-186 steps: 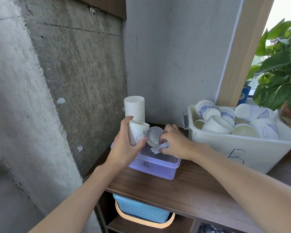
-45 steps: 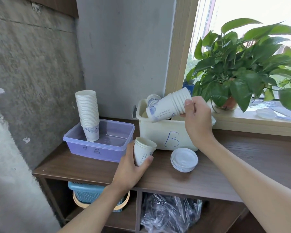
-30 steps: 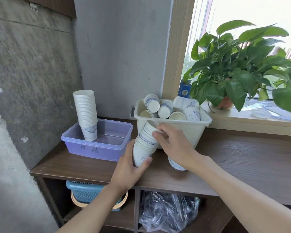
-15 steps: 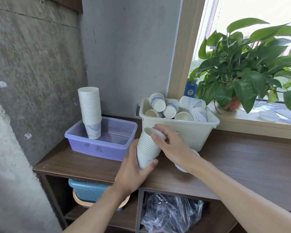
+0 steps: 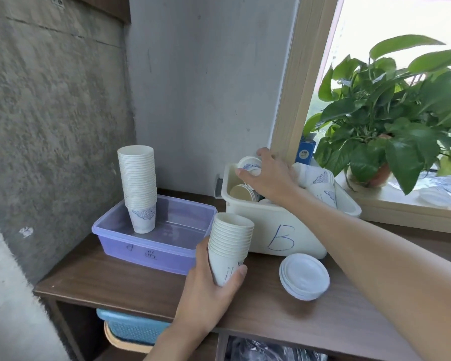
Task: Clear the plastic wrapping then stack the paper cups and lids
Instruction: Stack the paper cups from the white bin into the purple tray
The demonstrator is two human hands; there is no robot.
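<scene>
My left hand (image 5: 208, 295) grips a short stack of white paper cups (image 5: 229, 248) just above the wooden shelf top. My right hand (image 5: 268, 175) reaches into the white bin marked "B" (image 5: 284, 235) and closes its fingers around a lidded cup (image 5: 249, 165) at the bin's back left corner. More loose cups (image 5: 320, 188) lie in the bin. A tall stack of cups (image 5: 138, 186) stands in the purple tub (image 5: 151, 243) on the left. A small pile of white lids (image 5: 303, 276) lies on the shelf in front of the bin.
A potted plant (image 5: 391, 113) fills the window sill at right, with a small blue box (image 5: 305, 151) beside it. Concrete walls close off the left and back. Below the shelf sit a blue basket (image 5: 133, 327) and crumpled plastic wrapping (image 5: 274, 351).
My right hand left the stack held by my left hand and moved up and back into the bin, onto a lidded cup. The held stack has grown since 1.5 s ago.
</scene>
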